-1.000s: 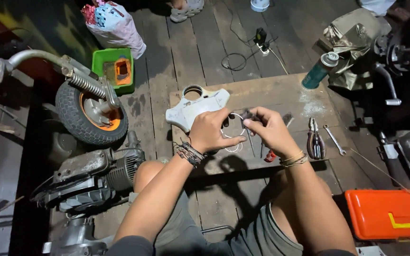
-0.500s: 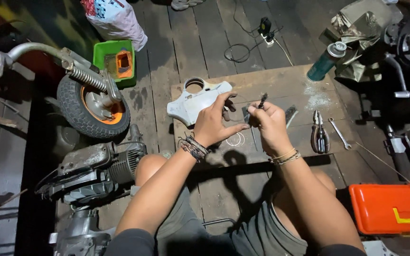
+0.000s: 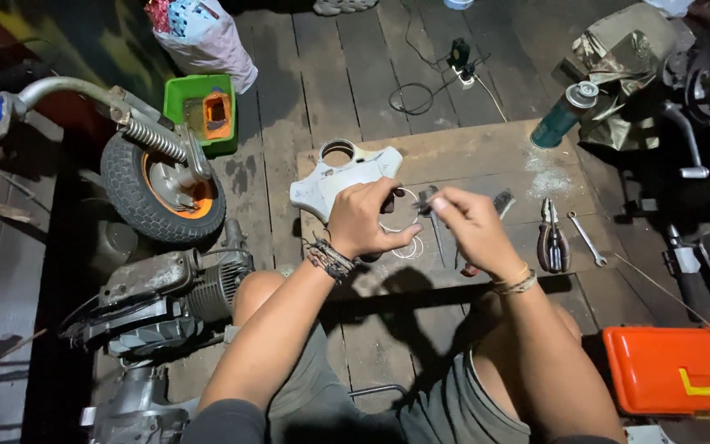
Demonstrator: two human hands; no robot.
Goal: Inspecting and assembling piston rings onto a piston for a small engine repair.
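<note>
Far left of the grip lie a small wheel (image 3: 162,193) with an orange hub and, below it, a grey engine block (image 3: 162,292); behind them sits a green tub (image 3: 199,111). Nearer, just left of and behind the hands, a white plastic cover (image 3: 334,185) lies on the wooden board (image 3: 470,152).

The left hand (image 3: 367,218) pinches a thin clear ring (image 3: 400,215) by its left rim, thumb under and fingers curled over. The ring hangs just above the board, between the 2 hands. The right hand (image 3: 470,226) has its fingertips pressed together on a small dark part (image 3: 427,200) at the ring's right edge; what that part is I cannot tell.

The ring looks light, thin and a bit springy, likely slick and easy to crack or warp, so a rim hold with gentle pressure seems best, not a squeeze across the opening.

Right of the grip lie pliers (image 3: 552,242) and a small spanner (image 3: 587,238), near but apart. Further right and behind stands a teal spray can (image 3: 563,115); an orange toolbox (image 3: 675,370) sits to the right and nearer the person. Open board lies behind the hands; its near edge is close under the wrists.
</note>
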